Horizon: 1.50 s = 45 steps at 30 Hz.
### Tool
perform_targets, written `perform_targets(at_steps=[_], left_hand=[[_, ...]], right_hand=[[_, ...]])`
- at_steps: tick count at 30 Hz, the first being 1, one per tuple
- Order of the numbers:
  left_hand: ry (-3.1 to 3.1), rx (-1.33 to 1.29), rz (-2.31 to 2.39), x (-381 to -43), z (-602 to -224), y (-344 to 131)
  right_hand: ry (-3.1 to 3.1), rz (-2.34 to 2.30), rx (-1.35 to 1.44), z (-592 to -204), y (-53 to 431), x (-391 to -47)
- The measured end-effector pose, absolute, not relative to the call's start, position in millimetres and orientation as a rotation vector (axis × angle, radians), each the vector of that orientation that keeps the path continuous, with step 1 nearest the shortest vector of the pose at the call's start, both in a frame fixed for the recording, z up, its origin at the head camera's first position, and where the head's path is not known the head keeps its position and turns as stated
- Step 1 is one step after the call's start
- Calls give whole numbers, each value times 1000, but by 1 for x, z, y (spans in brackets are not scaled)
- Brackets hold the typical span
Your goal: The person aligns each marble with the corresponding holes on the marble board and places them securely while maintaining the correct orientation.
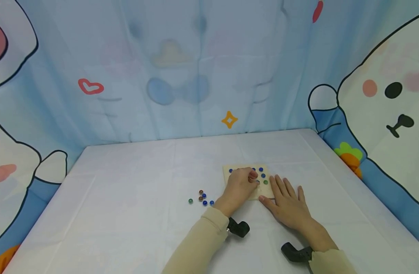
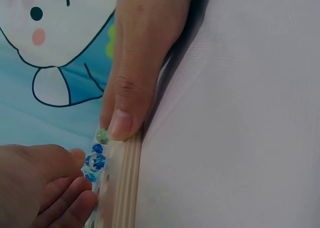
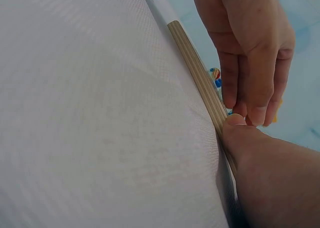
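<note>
A pale wooden board (image 1: 226,177) with several blue and green marbles in its surface lies flat on the table. My left hand (image 1: 239,187) is over the board, its fingers curled and the tips drawn together at a blue marble (image 1: 258,182); the fingers partly hide it. Beside it sits a green marble (image 1: 266,182). My right hand (image 1: 290,205) lies palm down with straight fingers at the board's right side, its thumb touching the near corner. In the left wrist view, the right thumb (image 2: 122,123) rests against the board's edge (image 2: 127,183), close to several marbles (image 2: 97,161).
Left of the board lie loose marbles: a green one (image 1: 190,201), brown ones (image 1: 200,198) and blue ones (image 1: 205,203). A white cloth (image 1: 127,213) covers the table. Black devices (image 1: 242,229) are strapped at both wrists. A printed blue curtain (image 1: 182,76) stands behind.
</note>
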State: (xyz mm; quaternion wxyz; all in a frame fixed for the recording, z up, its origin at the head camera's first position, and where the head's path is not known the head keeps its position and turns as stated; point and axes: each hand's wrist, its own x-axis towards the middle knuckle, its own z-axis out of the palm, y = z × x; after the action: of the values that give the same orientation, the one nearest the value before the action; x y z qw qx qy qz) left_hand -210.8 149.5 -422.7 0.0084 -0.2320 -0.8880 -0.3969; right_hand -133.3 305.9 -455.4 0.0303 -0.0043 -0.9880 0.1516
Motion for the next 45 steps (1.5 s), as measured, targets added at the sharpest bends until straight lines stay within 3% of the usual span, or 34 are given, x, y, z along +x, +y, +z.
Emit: perform_targets(at_steps=[10, 45], left_hand=[[-2667, -835, -1357, -210, -417, 129], [-2590, -764, -1385, -210, -405, 54]], right_hand=[[-3049, 440, -20, -458, 306, -133], [-3036, 457, -5, -459, 305, -134]])
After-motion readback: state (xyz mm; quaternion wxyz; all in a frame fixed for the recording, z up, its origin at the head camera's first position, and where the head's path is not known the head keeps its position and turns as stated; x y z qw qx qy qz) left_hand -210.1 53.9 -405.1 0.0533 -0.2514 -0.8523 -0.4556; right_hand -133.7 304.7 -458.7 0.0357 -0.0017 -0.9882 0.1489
